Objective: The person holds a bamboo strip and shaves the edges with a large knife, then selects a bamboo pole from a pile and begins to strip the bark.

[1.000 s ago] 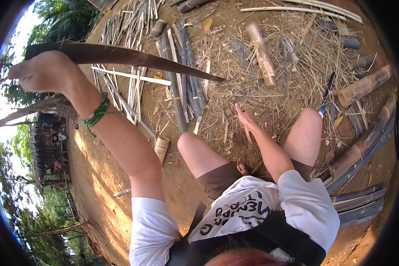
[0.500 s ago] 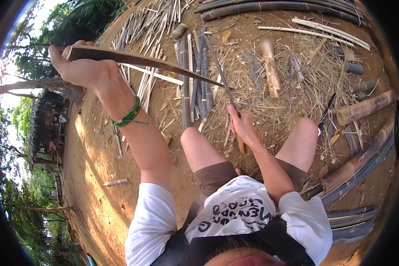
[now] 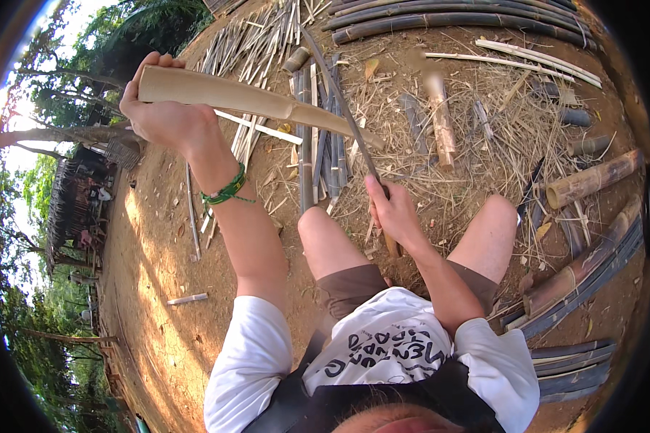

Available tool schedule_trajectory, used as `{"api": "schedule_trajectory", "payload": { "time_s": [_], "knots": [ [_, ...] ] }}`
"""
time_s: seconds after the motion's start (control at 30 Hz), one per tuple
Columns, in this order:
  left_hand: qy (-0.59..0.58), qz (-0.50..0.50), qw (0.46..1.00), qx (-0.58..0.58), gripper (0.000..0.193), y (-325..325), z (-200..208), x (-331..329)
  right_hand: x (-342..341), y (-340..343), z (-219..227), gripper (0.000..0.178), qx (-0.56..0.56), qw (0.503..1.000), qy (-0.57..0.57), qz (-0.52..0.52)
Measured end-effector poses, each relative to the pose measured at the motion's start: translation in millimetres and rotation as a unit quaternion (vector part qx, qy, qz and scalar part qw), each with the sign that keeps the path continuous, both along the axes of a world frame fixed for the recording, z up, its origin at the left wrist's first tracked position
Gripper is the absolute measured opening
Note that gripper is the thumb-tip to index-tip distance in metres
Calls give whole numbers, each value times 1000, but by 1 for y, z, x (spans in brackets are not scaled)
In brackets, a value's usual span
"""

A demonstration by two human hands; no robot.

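Has green trees (image 3: 22,339) and a thatched shelter (image 3: 63,206) at far left, beyond sunlit bare earth (image 3: 148,267). Clasps the wide end of a split bamboo piece (image 3: 224,90) in the left hand (image 3: 165,121), with fingers curled round that end, and with its pale inner face toward the view. Wears a green cord bracelet (image 3: 226,187) on the left wrist. Keeps the bamboo raised aslant above the ground, with its narrow end pointing right and crossing a long knife (image 3: 361,149). Cannot judge from here any contact between blade and bamboo. Has thin slats (image 3: 245,50) scattered beyond the bamboo, then a short bamboo tube (image 3: 296,59) and dark strips (image 3: 306,169) near the left knee. Grips the knife by its handle in the right hand (image 3: 396,213), with fingers closed firmly around it, between the two bent knees, and with the blade angled up and left. Further right, faces a pale length of wood (image 3: 442,123) among shavings (image 3: 505,162), a dark blade (image 3: 531,187) by the right knee, a thick bamboo tube (image 3: 592,179) and, lower down, stacked dark slats (image 3: 570,375).
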State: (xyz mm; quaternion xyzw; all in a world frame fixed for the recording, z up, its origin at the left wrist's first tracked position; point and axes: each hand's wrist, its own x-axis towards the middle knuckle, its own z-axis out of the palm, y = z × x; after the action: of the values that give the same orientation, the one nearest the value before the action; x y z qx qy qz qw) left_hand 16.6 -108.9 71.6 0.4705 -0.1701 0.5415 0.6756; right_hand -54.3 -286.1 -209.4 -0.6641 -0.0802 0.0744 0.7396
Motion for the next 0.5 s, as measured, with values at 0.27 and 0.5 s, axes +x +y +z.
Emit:
{"api": "schedule_trajectory", "payload": {
  "time_s": [0.27,0.5],
  "knots": [
    [-44,170,936,307,53,-12,-20,8,-26,-12,65,55,93,994,-1,60],
    [-146,267,904,301,57,-37,-46,9,-41,-27,135,55,157,977,-121,82]
  ]
}}
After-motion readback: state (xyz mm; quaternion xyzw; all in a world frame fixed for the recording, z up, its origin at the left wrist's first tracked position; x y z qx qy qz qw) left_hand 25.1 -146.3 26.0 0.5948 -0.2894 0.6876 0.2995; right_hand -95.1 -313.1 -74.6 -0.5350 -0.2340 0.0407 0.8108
